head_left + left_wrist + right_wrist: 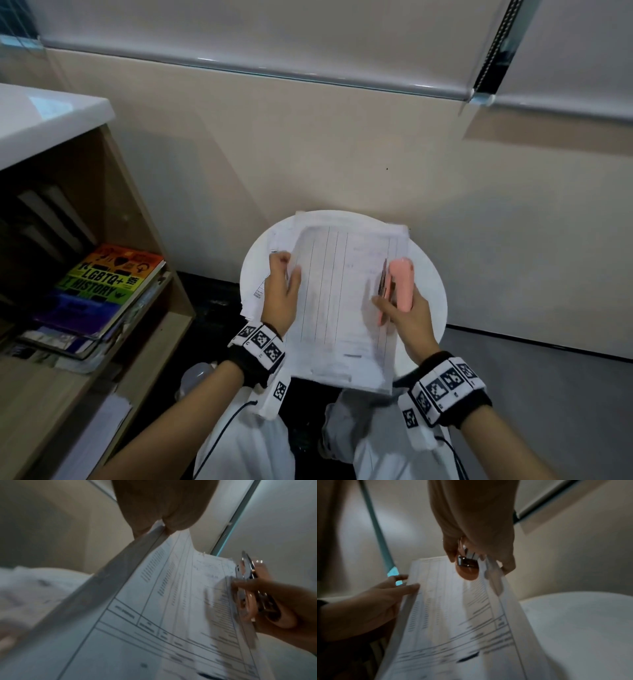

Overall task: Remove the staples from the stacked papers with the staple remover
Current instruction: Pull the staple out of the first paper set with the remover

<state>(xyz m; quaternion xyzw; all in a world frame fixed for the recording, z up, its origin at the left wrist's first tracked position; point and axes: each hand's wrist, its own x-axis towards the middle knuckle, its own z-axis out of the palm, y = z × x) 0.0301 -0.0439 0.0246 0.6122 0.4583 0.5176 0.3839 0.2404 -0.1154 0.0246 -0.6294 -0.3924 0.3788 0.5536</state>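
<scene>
Pink plastic marks the staple remover [397, 286], clamped in the right hand [407, 317] together with the near edge of the stacked papers [342, 308]. Across the sheets, the left hand [279, 296] pinches the opposite edge, lifting the bundle above the round white desk [435, 291], where more sheets lie beneath. No pulled staple shows; whether any remain fastened I cannot tell, so the removal looks unfinished.

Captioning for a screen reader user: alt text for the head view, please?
Two hands lift a sheet of lined paper above a round white table; the left hand grips its left edge, the right hand holds a pink staple remover against its right edge.
</scene>
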